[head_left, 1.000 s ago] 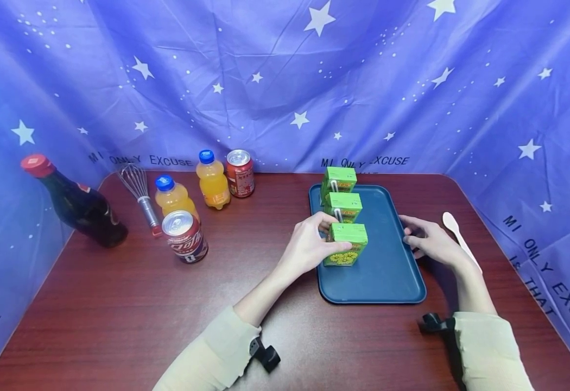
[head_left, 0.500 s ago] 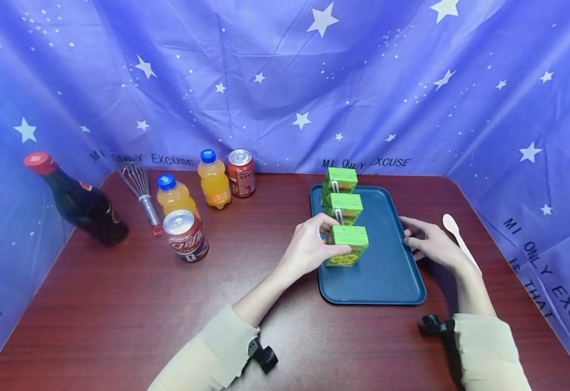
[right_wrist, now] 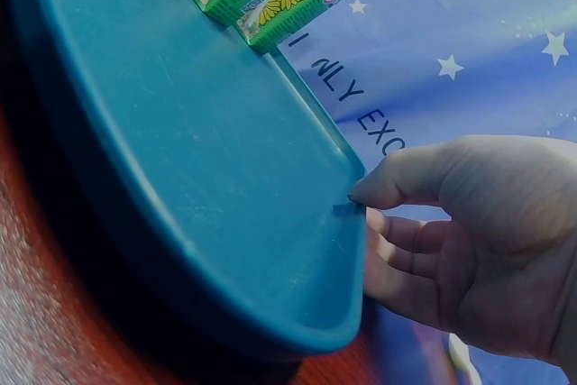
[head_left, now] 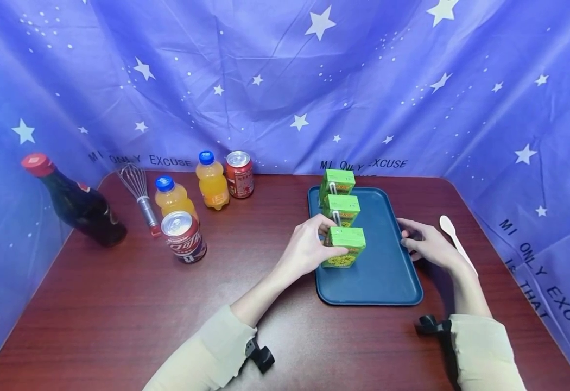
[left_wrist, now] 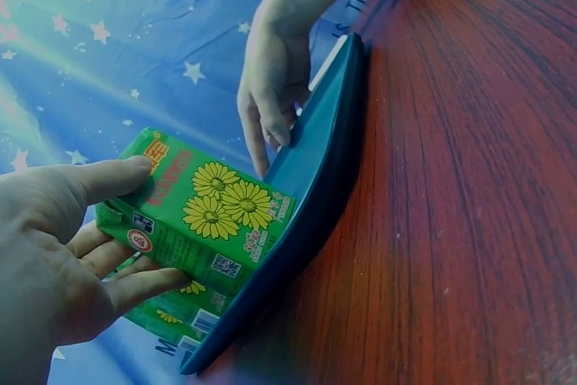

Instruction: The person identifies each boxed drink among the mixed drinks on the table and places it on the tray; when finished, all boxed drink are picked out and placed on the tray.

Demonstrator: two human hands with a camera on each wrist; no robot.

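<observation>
Three green drink cartons with yellow flowers stand in a row along the left side of a blue tray [head_left: 387, 282]. My left hand [head_left: 309, 244] holds the nearest carton [head_left: 346, 250] between thumb and fingers, and the carton's base meets the tray. Behind it are the middle carton [head_left: 342, 206] and the far carton [head_left: 339, 182]. On the tray's right side my right hand [head_left: 429, 241] grips the rim. In the right wrist view, the thumb of my right hand [right_wrist: 487, 232] lies over the rim [right_wrist: 356, 268], with the other fingers against its outer side.
Left on the table stand a dark bottle [head_left: 82, 206], two orange drink bottles [head_left: 213, 184] and two cans, one red [head_left: 240, 176], one red and blue [head_left: 184, 239]. A whisk [head_left: 140, 198] lies among them. At right lies a white spoon [head_left: 456, 239]. A starry curtain [head_left: 265, 108] surrounds the table.
Almost nothing has changed. The view shifts slightly, while both hands keep their places on the near carton and the tray rim.
</observation>
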